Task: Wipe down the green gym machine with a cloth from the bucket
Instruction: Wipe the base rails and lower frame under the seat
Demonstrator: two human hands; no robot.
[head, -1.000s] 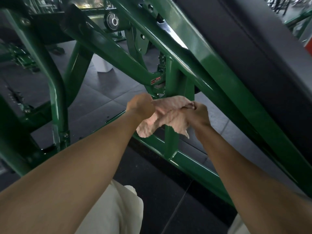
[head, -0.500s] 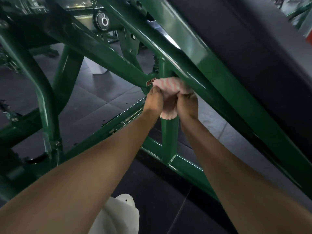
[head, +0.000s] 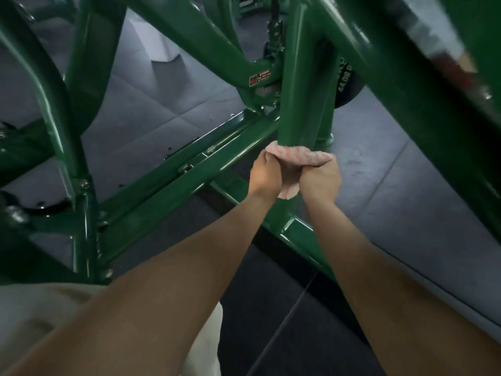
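Left hand [head: 264, 172] and right hand [head: 320, 178] grip the cloth [head: 296, 156], now apparently lower on the green post [head: 298, 104].

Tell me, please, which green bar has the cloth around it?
The upright middle post: the left hand and right hand hold the pink cloth around its lower part; slanted bars are bare.

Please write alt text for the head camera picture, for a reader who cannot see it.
Two bare hands, the left hand and the right hand, grip a pink striped cloth wrapped around an upright green post of a gym machine, low on the post. Other green frame tubes and a grey floor surround it.
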